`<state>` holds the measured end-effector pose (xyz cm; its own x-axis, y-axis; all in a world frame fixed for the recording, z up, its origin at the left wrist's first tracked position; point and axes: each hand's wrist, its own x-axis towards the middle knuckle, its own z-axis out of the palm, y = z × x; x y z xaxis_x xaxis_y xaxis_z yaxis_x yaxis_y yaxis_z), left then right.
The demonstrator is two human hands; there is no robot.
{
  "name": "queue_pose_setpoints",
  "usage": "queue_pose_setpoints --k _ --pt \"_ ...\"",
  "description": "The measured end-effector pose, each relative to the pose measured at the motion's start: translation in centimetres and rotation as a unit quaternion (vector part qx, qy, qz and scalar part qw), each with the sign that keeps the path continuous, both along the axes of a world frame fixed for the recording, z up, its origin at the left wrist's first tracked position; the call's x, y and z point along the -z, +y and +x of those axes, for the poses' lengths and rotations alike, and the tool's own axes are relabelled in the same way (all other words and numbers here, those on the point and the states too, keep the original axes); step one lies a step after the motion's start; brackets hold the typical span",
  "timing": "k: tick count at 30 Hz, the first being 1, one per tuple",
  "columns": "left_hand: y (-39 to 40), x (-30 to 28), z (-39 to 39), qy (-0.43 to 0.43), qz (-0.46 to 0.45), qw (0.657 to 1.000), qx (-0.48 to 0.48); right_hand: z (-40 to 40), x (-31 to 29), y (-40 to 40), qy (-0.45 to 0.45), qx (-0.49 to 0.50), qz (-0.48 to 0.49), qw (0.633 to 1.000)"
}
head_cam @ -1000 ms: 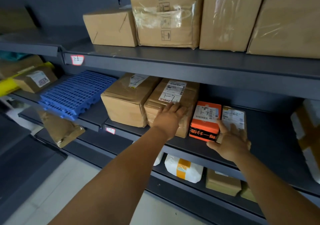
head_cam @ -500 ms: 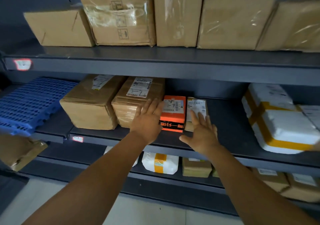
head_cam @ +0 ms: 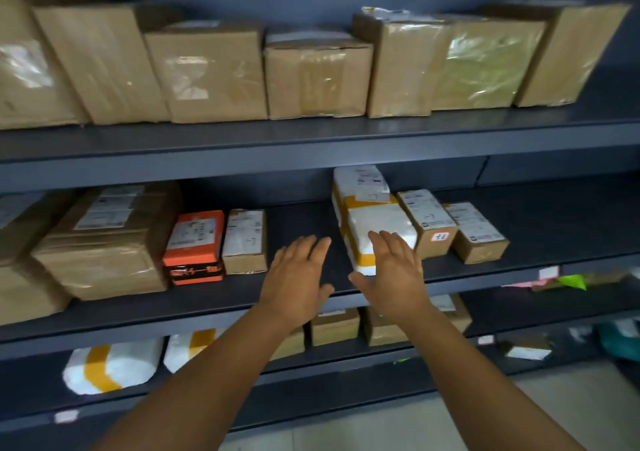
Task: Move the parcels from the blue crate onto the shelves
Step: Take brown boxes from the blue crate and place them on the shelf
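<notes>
Dark grey metal shelving [head_cam: 311,138] fills the wall ahead, its top level lined with tall brown cartons [head_cam: 207,76] standing side by side. On the middle shelf [head_cam: 298,215] the parcels sit in two groups with a bare stretch of shelf between them: at the left, large taped brown boxes [head_cam: 104,242], then an orange box [head_cam: 195,246] and a small labelled carton [head_cam: 245,241] just beside it; at the right, a white foam parcel [head_cam: 374,215] banded with yellow tape, followed by two small brown cartons [head_cam: 427,222] [head_cam: 476,232] pressed together. Both arms reach in from below. The left hand [head_cam: 298,277] hovers flat over the bare stretch of shelf, fingers straight and together, holding nothing, a little apart from the foam parcel's left side. The right hand [head_cam: 394,274] is also flat and released, fingers extended; it overlaps the parcel's near end, its fingertips [head_cam: 384,239] in front of the white top, though whether they actually touch it cannot be told. The foam parcel lies with its long axis running front to back, its near end at the shelf's front edge and its far end angled slightly leftward toward the back wall, label uppermost. Lower shelves hold more white foam parcels [head_cam: 110,367] and small cartons [head_cam: 334,326]
</notes>
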<state>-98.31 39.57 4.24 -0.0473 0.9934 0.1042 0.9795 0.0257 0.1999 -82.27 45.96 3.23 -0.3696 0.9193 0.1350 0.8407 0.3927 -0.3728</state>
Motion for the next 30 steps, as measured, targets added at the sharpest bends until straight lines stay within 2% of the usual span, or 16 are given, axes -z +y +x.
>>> queue_pose_setpoints --k 6,12,15,18,30 --pt "6.6 0.4 9.4 0.001 0.007 1.000 0.007 11.8 0.1 7.1 0.042 0.068 -0.002 0.997" --pt "11.9 1.9 13.8 0.042 -0.033 0.998 -0.040 19.1 2.8 15.0 0.012 0.118 -0.130 0.984" --pt "13.3 2.7 13.9 0.066 -0.046 0.994 -0.067 20.2 4.2 18.1 -0.016 0.120 -0.182 0.976" --pt "14.2 3.2 13.7 0.077 -0.038 0.993 -0.081 20.3 5.3 20.5 0.023 0.105 -0.224 0.969" --pt "13.4 2.3 11.6 0.076 -0.018 0.992 -0.103 15.7 6.0 21.8 0.095 -0.028 -0.230 0.968"
